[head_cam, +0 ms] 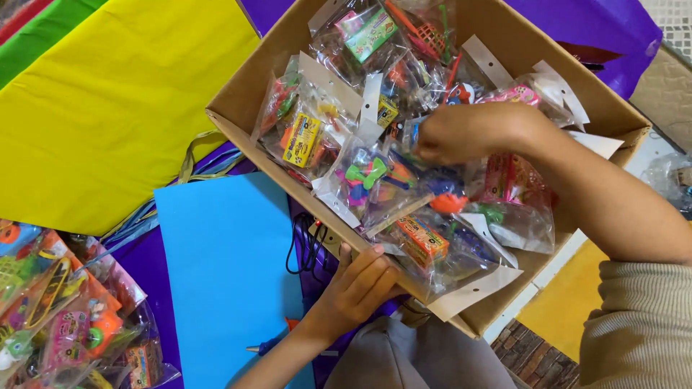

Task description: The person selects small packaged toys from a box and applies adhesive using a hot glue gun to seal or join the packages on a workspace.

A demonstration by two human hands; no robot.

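Your left hand [358,283] steadies the near wall of the cardboard box [238,94], fingers curled over the rim and pressing on the edge. Your right hand [461,132] reaches in over the middle of the box, fingers bunched and pinched down among the toy packets [360,176]; just which packet they grip you cannot tell, since the knuckles hide the tips.

The packets fill the box in a loose heap. They look light, and their clear plastic sleeves are probably slippery and crinkly, with small hard toys shifting inside. The white card header [472,290] on each one looks the stiffest part, so that is likely the surest place to pinch. They lie flat or tilted at mixed angles, most with the long axis running diagonally, headers towards the box walls.

Another pile of toy packets [65,317] sits at your far left, beside a blue sheet [223,266] and a yellow sheet [122,101].
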